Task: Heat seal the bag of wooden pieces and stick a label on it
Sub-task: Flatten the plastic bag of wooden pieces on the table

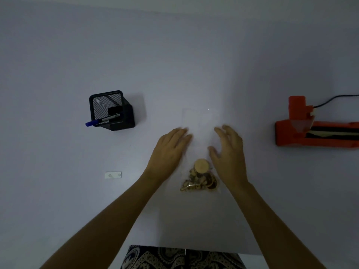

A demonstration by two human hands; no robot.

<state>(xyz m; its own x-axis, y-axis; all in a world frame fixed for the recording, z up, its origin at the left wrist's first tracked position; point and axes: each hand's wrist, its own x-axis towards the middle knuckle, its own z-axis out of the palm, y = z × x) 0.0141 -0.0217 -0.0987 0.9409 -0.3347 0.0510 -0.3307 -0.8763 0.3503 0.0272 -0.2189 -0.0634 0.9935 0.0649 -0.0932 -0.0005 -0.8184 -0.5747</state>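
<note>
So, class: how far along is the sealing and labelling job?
Done: nothing. The clear plastic bag of wooden pieces lies flat and apart from the orange heat sealer. In hand: left hand and right hand flank it. Left: sealing, then the small white label.

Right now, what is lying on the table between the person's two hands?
In the head view, a clear bag lies between the left hand and right hand, its wooden pieces bunched at the near end.
</note>
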